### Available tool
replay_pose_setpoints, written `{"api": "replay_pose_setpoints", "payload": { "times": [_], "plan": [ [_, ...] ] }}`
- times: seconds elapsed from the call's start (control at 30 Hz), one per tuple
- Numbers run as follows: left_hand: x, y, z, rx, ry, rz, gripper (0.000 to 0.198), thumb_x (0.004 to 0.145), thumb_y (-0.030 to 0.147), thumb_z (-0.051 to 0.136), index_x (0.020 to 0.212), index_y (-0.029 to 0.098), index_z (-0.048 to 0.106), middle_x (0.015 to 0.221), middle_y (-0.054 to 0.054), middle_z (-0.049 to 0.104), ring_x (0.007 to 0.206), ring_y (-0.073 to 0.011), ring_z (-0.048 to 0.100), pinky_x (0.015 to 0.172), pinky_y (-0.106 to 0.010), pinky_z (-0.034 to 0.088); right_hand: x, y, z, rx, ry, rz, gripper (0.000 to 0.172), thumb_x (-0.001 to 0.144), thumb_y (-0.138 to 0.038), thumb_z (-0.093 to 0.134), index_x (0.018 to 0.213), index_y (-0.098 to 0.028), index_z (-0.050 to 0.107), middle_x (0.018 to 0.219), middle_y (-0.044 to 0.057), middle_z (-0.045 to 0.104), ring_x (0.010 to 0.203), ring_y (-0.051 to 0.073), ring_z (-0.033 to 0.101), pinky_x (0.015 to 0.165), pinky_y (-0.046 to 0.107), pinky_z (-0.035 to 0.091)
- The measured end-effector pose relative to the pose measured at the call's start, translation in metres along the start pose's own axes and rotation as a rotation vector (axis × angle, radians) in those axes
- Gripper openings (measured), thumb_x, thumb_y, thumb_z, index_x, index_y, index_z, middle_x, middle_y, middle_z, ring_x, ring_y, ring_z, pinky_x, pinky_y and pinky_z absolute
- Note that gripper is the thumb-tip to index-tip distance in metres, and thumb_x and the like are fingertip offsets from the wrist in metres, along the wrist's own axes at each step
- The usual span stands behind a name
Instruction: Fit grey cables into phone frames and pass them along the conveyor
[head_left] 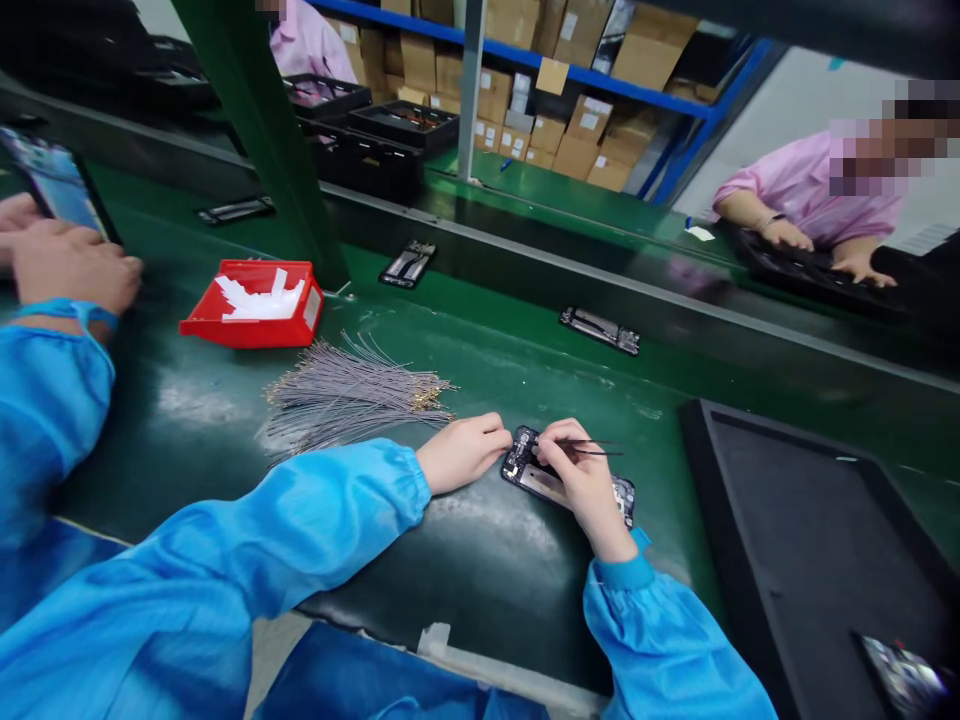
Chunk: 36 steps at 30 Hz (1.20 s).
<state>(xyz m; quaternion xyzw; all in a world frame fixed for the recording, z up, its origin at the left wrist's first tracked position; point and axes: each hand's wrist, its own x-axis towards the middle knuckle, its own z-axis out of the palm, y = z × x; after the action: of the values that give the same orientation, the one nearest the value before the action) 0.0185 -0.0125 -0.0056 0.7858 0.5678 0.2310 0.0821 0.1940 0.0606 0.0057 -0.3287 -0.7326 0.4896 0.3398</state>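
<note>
An open phone body (540,482) lies flat on the green bench in front of me. My left hand (461,452) is curled, fingertips pinched against the phone's upper left corner. My right hand (581,478) rests on top of the phone and grips thin black tweezers (592,448), whose tips point left toward the phone's top end. A loose bundle of thin grey cables with gold ends (352,395) lies just left of my left hand.
A red bin (255,302) of white scraps sits behind the cables. A black tray (817,540) lies at right. More phone bodies (600,330) ride the belt. A co-worker's hands (71,265) hold a phone at left; a person in pink (810,205) works opposite.
</note>
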Motion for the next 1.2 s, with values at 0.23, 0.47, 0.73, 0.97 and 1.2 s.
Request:
{"api": "replay_pose_setpoints", "payload": {
  "times": [0.23, 0.47, 0.73, 0.97, 1.2],
  "plan": [
    [0.002, 0.002, 0.0, 0.037, -0.011, 0.014, 0.017, 0.089, 0.021, 0.038, 0.086, 0.017, 0.054, 0.082, -0.001, 0.049, 0.072, -0.0108, 0.05, 0.067, -0.02, 0.041, -0.002, 0.004, 0.004, -0.116, -0.085, -0.012, 0.009, 0.078, -0.022, 0.056, 0.086, -0.021, 0.06, 0.089, 0.003, 0.059, 0.085, 0.017, 0.057, 0.077, 0.031, 0.044],
    [0.001, 0.005, -0.001, 0.193, 0.01, 0.022, 0.018, 0.088, 0.024, 0.038, 0.084, 0.018, 0.055, 0.079, -0.001, 0.053, 0.069, -0.0123, 0.051, 0.064, -0.023, 0.041, -0.002, -0.004, 0.002, -0.122, -0.03, 0.004, 0.008, 0.078, -0.026, 0.055, 0.077, -0.019, 0.06, 0.081, 0.003, 0.06, 0.079, 0.016, 0.057, 0.072, 0.029, 0.044],
    [0.0, 0.004, -0.001, 0.262, 0.018, 0.054, 0.021, 0.088, 0.026, 0.039, 0.081, 0.017, 0.057, 0.077, -0.001, 0.055, 0.067, -0.0133, 0.052, 0.062, -0.025, 0.042, -0.002, -0.005, 0.003, -0.079, -0.073, 0.071, 0.01, 0.077, -0.026, 0.055, 0.076, -0.017, 0.059, 0.078, 0.003, 0.06, 0.073, 0.015, 0.056, 0.067, 0.027, 0.044],
    [0.001, 0.005, -0.003, 0.268, 0.033, 0.061, 0.02, 0.088, 0.025, 0.039, 0.081, 0.017, 0.056, 0.076, -0.001, 0.055, 0.066, -0.013, 0.052, 0.061, -0.024, 0.04, -0.003, -0.006, 0.002, -0.114, -0.08, 0.051, 0.01, 0.078, -0.025, 0.054, 0.076, -0.018, 0.059, 0.078, 0.003, 0.061, 0.074, 0.016, 0.057, 0.068, 0.028, 0.043],
    [0.0, 0.005, -0.003, 0.283, 0.045, 0.091, 0.02, 0.088, 0.025, 0.039, 0.081, 0.017, 0.056, 0.074, -0.001, 0.055, 0.065, -0.0126, 0.05, 0.06, -0.024, 0.039, -0.002, -0.003, 0.003, -0.134, -0.086, 0.023, 0.008, 0.078, -0.024, 0.054, 0.075, -0.018, 0.058, 0.077, 0.002, 0.06, 0.074, 0.016, 0.057, 0.069, 0.028, 0.043]
  ]
}}
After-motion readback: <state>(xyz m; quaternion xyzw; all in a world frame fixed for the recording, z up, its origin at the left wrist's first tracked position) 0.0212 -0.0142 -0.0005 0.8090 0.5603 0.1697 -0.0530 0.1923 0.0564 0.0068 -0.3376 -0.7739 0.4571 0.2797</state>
